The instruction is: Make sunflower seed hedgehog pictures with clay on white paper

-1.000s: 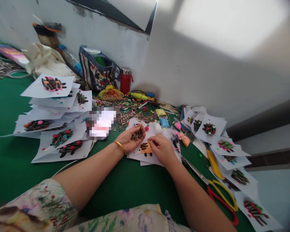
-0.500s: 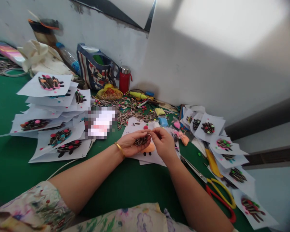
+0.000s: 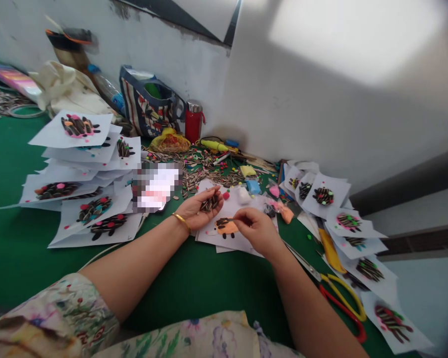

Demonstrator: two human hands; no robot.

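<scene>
My left hand (image 3: 201,209) is cupped palm up around a small heap of striped sunflower seeds (image 3: 210,203). Just to its right, my right hand (image 3: 257,228) pinches a single sunflower seed over an orange clay shape (image 3: 227,227). That shape, with dark seeds on its upper part and dark seed feet below, lies on a white paper sheet (image 3: 246,243). A red clay ball (image 3: 226,196) and a white clay lump (image 3: 243,196) rest near the sheet's top edge.
Seed-decorated papers are stacked at left (image 3: 70,130) and right (image 3: 324,191). Scissors (image 3: 343,298) lie beside my right forearm. A phone (image 3: 157,189), a pile of loose seeds (image 3: 201,171), a red flask (image 3: 193,123) and a patterned bag (image 3: 149,107) stand or lie farther back.
My right hand has left the left palm and moved down to the orange clay with a seed in its fingers. My left hand has shifted slightly left and up, uncovering the clay shape.
</scene>
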